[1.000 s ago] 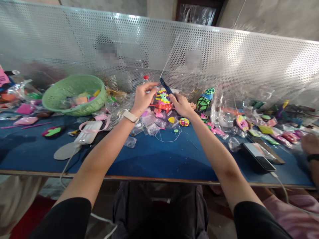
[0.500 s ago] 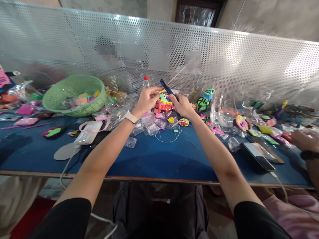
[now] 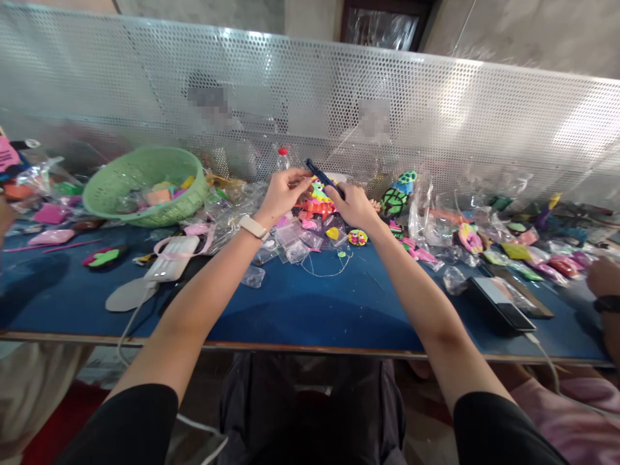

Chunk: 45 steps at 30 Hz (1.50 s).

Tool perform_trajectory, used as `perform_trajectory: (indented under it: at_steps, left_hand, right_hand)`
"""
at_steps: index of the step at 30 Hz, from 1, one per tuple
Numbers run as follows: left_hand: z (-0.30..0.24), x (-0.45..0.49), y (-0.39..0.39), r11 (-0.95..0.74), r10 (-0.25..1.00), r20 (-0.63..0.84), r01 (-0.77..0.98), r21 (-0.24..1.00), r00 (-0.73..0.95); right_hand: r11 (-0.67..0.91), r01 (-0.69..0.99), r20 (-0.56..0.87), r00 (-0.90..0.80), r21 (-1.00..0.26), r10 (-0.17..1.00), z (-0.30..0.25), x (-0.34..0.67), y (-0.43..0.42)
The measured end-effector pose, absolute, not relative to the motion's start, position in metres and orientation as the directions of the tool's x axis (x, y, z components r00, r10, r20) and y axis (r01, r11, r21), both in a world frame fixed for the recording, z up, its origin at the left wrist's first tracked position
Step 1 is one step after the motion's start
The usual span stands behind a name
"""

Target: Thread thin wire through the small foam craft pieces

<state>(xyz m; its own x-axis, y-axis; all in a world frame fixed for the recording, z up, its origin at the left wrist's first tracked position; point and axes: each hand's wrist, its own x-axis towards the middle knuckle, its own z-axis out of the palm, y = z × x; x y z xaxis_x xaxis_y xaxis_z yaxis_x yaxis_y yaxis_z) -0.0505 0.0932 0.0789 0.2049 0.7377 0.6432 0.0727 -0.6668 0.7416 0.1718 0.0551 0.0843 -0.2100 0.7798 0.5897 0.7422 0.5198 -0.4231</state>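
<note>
My right hand (image 3: 356, 203) is closed around a dark blue, long slim object (image 3: 320, 173). It slants up and left, and its exact kind is hard to make out. Close to its left end, my left hand (image 3: 283, 196) reaches in with thumb and fingers apart; whether the fingertips touch it is unclear. Behind and below both hands is a colourful modelled figure (image 3: 320, 192) in green, yellow and orange-red, partly covered. A yellow piece (image 3: 332, 234) and a small round yellow-and-pink figure (image 3: 358, 237) lie in front, next to clear plastic bags (image 3: 292, 242).
A green basket (image 3: 145, 181) with coloured pieces stands to the left, near a white power bank (image 3: 177, 257). Black-and-green and blue figures (image 3: 394, 200) stand right. A phone (image 3: 501, 303) lies near another person's hand (image 3: 604, 278). A perforated metal panel (image 3: 290, 97) closes the back.
The dark blue object has shifted slightly left and tilted flatter in my right hand. My left hand has barely moved. The other person's hand at right has drawn right; part of another shows at far left.
</note>
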Motion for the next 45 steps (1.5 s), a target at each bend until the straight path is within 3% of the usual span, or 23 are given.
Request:
perform_trajectory:
  at_steps: [28,35,45]
  left_hand:
    - [0.085,-0.066,0.098,-0.48,0.824,0.467,-0.042,0.876,0.32]
    - [0.084,-0.064,0.096,-0.506,0.822,0.474,0.023,0.862,0.315]
    - [0.082,-0.063,0.099,-0.536,0.781,0.514,-0.044,0.843,0.355]
  right_hand:
    - [0.508,0.79,0.581,-0.247,-0.343,0.776,0.086,0.173,0.053]
    - [0.522,0.763,0.593,-0.231,-0.381,0.771,0.086,0.174,0.052]
    - [0.539,0.748,0.597,-0.242,-0.388,0.765,0.09,0.178,0.051]
